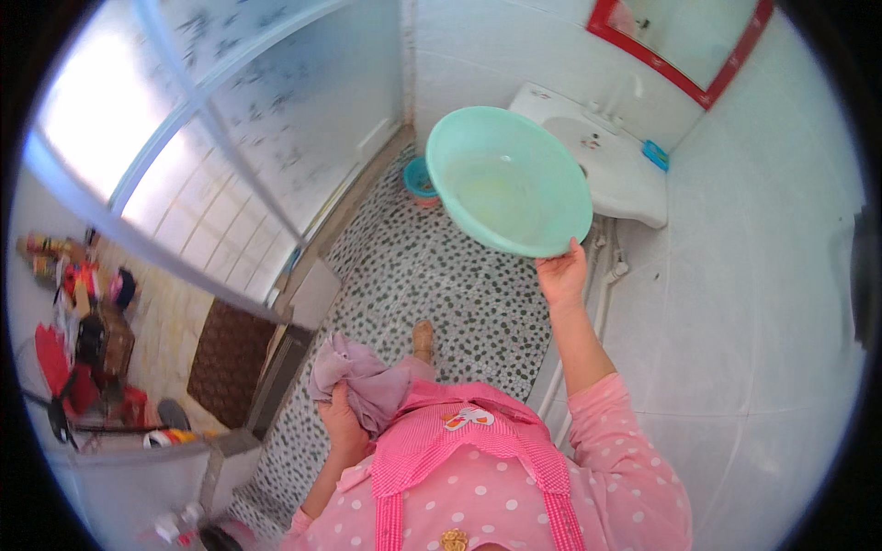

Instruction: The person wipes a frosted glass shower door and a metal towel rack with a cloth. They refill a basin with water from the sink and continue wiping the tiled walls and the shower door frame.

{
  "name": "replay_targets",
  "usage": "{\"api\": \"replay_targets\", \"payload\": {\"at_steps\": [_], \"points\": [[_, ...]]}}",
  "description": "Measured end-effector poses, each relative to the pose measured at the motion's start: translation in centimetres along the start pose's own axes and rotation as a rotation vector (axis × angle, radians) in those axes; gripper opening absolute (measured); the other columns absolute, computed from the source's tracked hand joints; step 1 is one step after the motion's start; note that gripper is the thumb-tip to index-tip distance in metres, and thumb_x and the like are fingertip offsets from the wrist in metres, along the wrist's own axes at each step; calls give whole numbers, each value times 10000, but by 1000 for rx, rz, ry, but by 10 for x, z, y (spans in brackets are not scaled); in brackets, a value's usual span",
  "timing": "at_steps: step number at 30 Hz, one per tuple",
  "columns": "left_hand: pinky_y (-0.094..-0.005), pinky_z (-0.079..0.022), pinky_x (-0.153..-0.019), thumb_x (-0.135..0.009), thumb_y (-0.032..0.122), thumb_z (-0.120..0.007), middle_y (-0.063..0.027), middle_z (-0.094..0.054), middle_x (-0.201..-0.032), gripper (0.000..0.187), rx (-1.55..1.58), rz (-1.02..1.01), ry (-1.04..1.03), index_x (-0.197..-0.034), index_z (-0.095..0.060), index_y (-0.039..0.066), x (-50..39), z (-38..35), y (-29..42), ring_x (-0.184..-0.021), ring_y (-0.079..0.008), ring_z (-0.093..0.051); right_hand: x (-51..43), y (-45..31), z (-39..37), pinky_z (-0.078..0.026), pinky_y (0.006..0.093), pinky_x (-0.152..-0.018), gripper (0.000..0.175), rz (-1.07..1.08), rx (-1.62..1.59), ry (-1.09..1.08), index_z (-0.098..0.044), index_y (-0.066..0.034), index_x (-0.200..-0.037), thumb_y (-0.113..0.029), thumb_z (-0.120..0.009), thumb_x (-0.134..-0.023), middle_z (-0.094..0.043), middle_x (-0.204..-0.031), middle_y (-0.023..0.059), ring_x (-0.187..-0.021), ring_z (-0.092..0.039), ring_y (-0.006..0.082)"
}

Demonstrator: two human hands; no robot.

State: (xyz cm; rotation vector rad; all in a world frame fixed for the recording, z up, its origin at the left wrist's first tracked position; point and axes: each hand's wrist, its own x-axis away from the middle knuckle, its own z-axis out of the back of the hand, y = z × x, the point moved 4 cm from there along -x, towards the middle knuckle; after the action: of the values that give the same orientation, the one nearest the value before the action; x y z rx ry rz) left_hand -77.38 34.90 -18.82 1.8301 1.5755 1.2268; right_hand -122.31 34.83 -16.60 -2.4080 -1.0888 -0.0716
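My right hand point(562, 275) grips the near rim of a large mint-green plastic basin point(510, 186), held out over the floor and overlapping the sink's left side. A little clear liquid seems to lie in the basin's bottom, though glare makes this hard to tell. Bunched in my left hand point(342, 421) is a mauve cloth point(358, 379), close to the left side of my pink apron point(455, 430). A white ceramic washbasin point(620, 179) with a tap point(603, 117) is fixed to the wall behind the green basin.
A small blue tub point(417, 176) stands on the pebble-patterned floor point(386, 282) by the far wall. Pipes point(610, 275) run below the sink. At left are a frosted-glass partition point(275, 103), a raised sill point(275, 379), a brown mat point(231, 365) and piled household items point(96, 330).
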Motion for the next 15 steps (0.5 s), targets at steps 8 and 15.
{"api": "replay_targets", "payload": {"at_steps": [8, 15], "points": [[-356, -454, -936, -912, 113, -580, -70, -531, -1248, 356, -30, 117, -66, -1254, -490, 67, -97, -170, -7, -1107, -218, -538, -138, -124, -60, -456, 343, -738, 209, 297, -141, 251, -483, -25, -984, -233, -492, -958, -500, -907, 56, -753, -449, 163], [-352, -464, -920, -904, 100, -587, -75, -545, -1228, 369, -59, 95, -197, -1257, -487, 65, -176, -283, -14, -1090, -212, -550, -253, -180, -17, -476, 344, -731, 219, 323, -127, 350, -496, -22, -972, -241, -488, -974, -516, -884, 70, -754, -467, 167]]}}
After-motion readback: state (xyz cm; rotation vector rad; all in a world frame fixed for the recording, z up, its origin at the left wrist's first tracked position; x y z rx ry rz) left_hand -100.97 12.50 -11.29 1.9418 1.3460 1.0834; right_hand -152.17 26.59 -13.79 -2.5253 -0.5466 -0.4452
